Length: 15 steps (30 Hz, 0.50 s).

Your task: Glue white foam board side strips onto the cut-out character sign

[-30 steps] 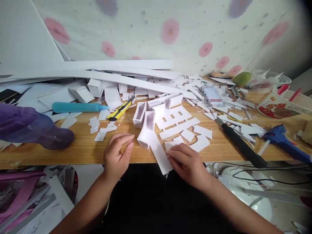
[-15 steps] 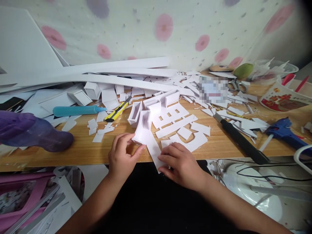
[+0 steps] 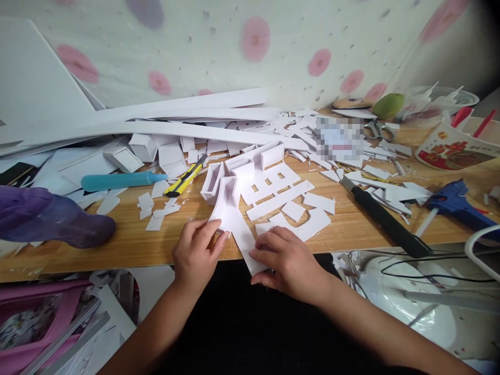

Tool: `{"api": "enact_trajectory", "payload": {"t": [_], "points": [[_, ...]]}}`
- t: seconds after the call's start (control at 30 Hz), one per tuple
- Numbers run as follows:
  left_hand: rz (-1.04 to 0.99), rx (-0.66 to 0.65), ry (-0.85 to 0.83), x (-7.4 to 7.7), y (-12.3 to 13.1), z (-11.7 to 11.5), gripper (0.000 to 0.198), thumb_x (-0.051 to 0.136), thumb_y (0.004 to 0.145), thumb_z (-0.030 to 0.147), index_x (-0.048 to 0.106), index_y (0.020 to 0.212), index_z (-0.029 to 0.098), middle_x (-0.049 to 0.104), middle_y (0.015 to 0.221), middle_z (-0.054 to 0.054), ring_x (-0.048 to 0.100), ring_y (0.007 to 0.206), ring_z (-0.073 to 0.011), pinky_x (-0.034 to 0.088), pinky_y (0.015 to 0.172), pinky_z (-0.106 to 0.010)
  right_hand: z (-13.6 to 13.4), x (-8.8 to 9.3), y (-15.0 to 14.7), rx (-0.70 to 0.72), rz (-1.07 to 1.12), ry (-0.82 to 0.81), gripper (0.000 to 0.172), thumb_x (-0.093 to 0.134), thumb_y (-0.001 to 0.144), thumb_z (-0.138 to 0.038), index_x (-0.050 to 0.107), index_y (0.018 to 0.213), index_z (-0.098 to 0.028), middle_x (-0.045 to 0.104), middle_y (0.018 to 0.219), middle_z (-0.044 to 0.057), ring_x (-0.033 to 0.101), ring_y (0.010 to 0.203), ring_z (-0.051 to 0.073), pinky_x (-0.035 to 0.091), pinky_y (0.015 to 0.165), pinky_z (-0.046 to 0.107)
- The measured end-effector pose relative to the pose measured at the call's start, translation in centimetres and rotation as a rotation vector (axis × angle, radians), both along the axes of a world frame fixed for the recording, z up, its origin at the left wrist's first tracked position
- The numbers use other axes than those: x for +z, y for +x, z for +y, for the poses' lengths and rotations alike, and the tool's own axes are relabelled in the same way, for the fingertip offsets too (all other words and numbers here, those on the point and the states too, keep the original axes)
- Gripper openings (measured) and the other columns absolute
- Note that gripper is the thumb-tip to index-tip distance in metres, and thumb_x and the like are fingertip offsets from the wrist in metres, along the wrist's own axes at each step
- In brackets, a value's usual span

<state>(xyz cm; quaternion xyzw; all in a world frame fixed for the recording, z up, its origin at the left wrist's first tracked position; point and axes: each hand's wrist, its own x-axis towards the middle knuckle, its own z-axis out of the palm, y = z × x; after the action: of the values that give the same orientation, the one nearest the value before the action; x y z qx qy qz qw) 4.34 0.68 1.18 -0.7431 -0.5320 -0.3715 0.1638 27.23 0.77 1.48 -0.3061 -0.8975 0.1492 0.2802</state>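
A white foam-board model (image 3: 225, 207) with several upright, box-like walls stands near the front of the table. My left hand (image 3: 197, 250) grips its near end, index finger on top and thumb at the front edge; the corner is partly hidden by the fingers. From the model a flat white strip (image 3: 242, 240) runs toward me past the table edge. My right hand (image 3: 287, 263) holds this strip by its right side, fingers above and thumb near the tip. Right of the model lies a white panel with square cut-outs (image 3: 275, 179).
A yellow utility knife (image 3: 186, 177) and a teal tube (image 3: 121, 180) lie left on the wooden table (image 3: 128, 245). A purple bottle (image 3: 58, 216) is farther left. Rightward are a black-handled cutter (image 3: 386, 219), a blue glue gun (image 3: 455, 205) and a paper bowl (image 3: 455, 143). White scraps cover the back.
My view has shifted slightly. The left index finger and thumb have come closer together at the model's near end. My right hand stays on the strip with almost the same hold.
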Motion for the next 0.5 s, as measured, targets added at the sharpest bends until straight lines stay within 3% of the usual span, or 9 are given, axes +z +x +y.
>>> {"api": "enact_trajectory", "payload": {"t": [0.5], "points": [[0.021,-0.025,0.061,-0.18,0.23,0.03,0.028,0.073,0.078,0.015,0.066,0.105,0.018,0.063,0.097,-0.007,0.065,0.085,-0.0168,0.053,0.077,-0.026,0.08,-0.46,0.0,0.001,0.009,-0.015,0.037,0.071,0.081,-0.05,0.072,0.097,-0.017,0.065,0.099,0.009,0.053,0.087,0.024,0.046,0.079,0.038]]}}
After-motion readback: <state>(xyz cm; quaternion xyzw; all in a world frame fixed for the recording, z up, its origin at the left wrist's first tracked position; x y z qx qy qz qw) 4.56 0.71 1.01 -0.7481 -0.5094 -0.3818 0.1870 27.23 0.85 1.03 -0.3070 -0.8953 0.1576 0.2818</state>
